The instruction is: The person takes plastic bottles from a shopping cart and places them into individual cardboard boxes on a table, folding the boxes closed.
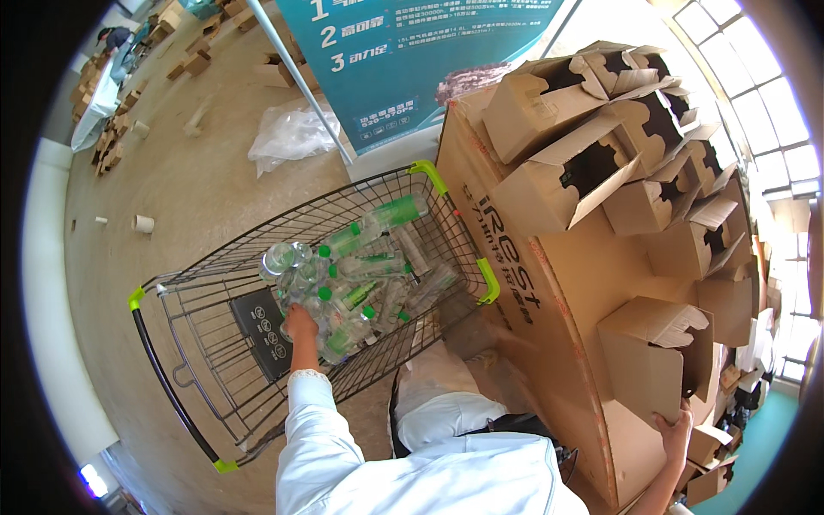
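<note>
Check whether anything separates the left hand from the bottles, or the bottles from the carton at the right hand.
Nothing visible separates the left hand from the bottles. Between them and the carton at the right hand stands the cart's right rim.

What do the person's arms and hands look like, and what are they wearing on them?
The left hand is bare, below a loose, very pale bluish-white sleeve with a frilly-looking cuff at the wrist. The right hand is bare too, and no sleeve covers the visible forearm.
</note>
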Tool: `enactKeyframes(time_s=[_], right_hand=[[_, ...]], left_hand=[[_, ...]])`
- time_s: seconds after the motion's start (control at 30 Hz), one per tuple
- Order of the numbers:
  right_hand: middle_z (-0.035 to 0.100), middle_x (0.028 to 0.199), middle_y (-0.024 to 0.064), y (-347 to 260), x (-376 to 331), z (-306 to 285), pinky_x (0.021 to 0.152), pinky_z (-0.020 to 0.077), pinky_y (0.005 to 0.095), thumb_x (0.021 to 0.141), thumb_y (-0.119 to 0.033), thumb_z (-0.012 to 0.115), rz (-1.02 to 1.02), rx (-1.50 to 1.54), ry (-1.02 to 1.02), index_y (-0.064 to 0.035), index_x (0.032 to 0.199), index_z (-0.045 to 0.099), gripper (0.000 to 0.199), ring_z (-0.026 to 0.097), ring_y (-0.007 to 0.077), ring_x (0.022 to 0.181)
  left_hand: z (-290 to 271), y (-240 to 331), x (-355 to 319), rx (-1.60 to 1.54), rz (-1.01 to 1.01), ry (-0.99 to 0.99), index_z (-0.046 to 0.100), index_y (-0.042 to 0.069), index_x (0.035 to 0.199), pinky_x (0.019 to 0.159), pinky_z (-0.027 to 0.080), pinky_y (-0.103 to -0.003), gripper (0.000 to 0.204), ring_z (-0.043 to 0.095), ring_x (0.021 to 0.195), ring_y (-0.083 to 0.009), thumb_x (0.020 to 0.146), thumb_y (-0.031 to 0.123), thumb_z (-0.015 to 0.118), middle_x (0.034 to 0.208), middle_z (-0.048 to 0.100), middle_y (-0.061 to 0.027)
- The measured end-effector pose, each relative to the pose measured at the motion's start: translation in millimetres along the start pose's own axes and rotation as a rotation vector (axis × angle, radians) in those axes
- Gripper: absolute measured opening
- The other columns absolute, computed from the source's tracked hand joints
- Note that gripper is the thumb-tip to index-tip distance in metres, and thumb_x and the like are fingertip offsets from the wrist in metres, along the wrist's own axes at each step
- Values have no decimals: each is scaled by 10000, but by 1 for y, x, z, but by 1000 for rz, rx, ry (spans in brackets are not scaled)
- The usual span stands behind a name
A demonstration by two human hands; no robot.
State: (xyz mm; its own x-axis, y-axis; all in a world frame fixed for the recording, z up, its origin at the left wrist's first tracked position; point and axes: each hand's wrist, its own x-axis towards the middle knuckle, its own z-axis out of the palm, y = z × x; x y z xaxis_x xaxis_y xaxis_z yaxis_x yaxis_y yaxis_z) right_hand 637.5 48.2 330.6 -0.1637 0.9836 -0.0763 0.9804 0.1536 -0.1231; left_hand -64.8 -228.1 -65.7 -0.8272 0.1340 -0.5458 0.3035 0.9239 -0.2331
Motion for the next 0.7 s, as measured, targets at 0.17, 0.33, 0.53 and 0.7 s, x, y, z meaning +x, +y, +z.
enactKeyframes(time_s=[0.17, 0.33, 0.53, 0.7], right_hand=[[572, 1140, 183, 36, -7, 12, 869, 433, 420, 637, 9, 803, -89, 100, 58, -17, 997, 608, 411, 534, 388, 1015], [579, 1078, 177, 35, -8, 9, 829, 445, 421, 634, 13, 800, -102, 57, 31, -13, 994, 588, 418, 540, 385, 989], [602, 967, 145, -20, 6, -11, 813, 449, 414, 649, -1, 770, -31, 72, -143, 5, 907, 665, 279, 553, 341, 930], [592, 797, 143, -27, -6, -7, 757, 468, 427, 615, -43, 788, -129, 11, -12, 13, 797, 683, 218, 571, 330, 827]], left_hand=[[-1, 5, -3, 69, -39, 79, 441, 67, 1293, 945, 485, -434, 744, 547, 1182, -321, 692, 219, 854, 1294, 524, -146], [-26, 23, -48, 36, -25, 232, 485, 63, 1266, 920, 502, -427, 771, 553, 1168, -314, 649, 303, 881, 1257, 548, -135], [-17, 31, -58, -177, 149, 132, 456, -1, 1328, 897, 515, -437, 894, 594, 1097, -350, 619, 332, 887, 1250, 581, -185], [-71, 68, -94, -529, 268, 384, 488, -65, 1292, 907, 497, -447, 863, 610, 1058, -398, 622, 317, 875, 1154, 627, -248]])
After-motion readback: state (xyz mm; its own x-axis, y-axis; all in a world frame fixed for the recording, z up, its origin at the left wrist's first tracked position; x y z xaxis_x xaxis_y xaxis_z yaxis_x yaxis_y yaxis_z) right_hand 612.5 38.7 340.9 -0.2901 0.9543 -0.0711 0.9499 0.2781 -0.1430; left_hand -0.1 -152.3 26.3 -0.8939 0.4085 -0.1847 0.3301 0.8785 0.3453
